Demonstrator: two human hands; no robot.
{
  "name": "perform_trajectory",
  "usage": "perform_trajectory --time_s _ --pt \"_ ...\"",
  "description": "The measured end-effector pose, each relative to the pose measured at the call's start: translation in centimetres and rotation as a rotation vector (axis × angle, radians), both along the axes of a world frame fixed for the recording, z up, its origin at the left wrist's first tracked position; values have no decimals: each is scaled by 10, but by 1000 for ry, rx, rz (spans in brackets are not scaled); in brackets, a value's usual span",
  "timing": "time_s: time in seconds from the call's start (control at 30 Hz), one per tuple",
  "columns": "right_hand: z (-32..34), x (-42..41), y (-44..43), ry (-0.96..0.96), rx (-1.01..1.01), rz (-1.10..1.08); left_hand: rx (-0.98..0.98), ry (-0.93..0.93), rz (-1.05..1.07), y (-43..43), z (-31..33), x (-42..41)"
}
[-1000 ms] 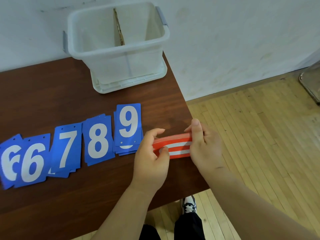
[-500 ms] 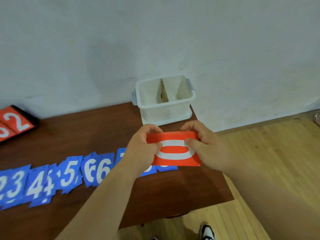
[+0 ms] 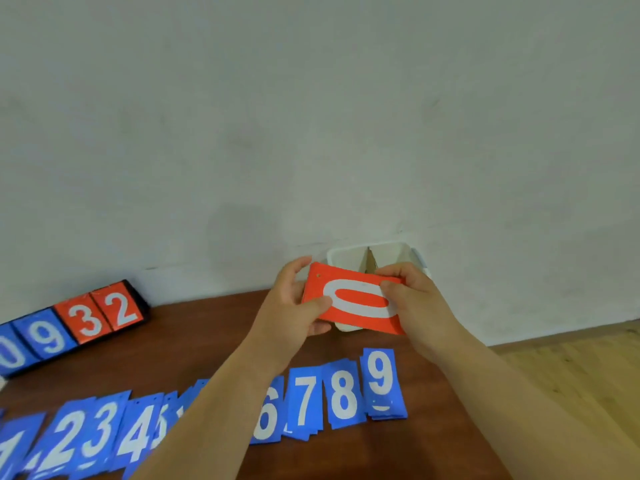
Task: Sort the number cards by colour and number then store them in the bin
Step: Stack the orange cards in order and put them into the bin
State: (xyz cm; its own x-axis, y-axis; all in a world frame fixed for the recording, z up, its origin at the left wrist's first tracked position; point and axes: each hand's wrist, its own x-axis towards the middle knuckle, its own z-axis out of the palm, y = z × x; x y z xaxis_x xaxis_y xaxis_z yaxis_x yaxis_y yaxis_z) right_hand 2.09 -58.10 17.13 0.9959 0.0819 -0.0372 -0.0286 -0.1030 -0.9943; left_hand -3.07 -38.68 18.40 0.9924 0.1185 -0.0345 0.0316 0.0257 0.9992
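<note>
Both hands hold a stack of red number cards [image 3: 356, 299] whose top card shows a white 0 lying sideways. My left hand [image 3: 294, 299] pinches its left end and my right hand [image 3: 412, 299] grips its right end. The stack hovers in front of the white bin [image 3: 349, 254], which has a cardboard divider and stands against the wall. Blue number cards [image 3: 341, 393] lie in a row on the brown table [image 3: 207, 327], running from 1 at the left to 9 at the right. My left forearm hides part of the 5 and 6.
A black scoreboard stand [image 3: 74, 323] at the back left shows blue 0 and 9 and red 3 and 2. The table's right edge lies just right of the 9 card, with wooden floor [image 3: 571, 368] beyond. A white wall stands behind the table.
The hands have lifted the red stack off the table's right edge and carried it up toward the bin. The view has tilted upward, bringing the scoreboard and the lower-numbered blue cards into sight.
</note>
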Motion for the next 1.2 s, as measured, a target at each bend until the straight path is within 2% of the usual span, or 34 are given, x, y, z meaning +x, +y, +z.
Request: perform_trajectory --time_s 0.07,0.2,0.5,0.7,0.83,1.0,1.1,1.2 --pt "1 2 5 -9 -4 -32 -25 -36 32 -5 -1 2" --pt "-7 8 4 -4 -41 7 82 -61 80 -8 -5 19" --pt "-6 79 -31 8 -185 457 332 92 -77 5 -5 82" --pt "-19 128 -30 71 -175 553 419 171 -184 3 -12 125" --pt "-35 155 -24 74 -180 492 418 157 -140 3 -26 153" --pt "-59 204 -12 109 -258 242 410 197 89 15 -78 194" --pt "-69 229 -2 85 -435 78 542 291 91 27 -114 210" --pt "-73 245 16 52 -618 9 566 344 35 33 -140 223"
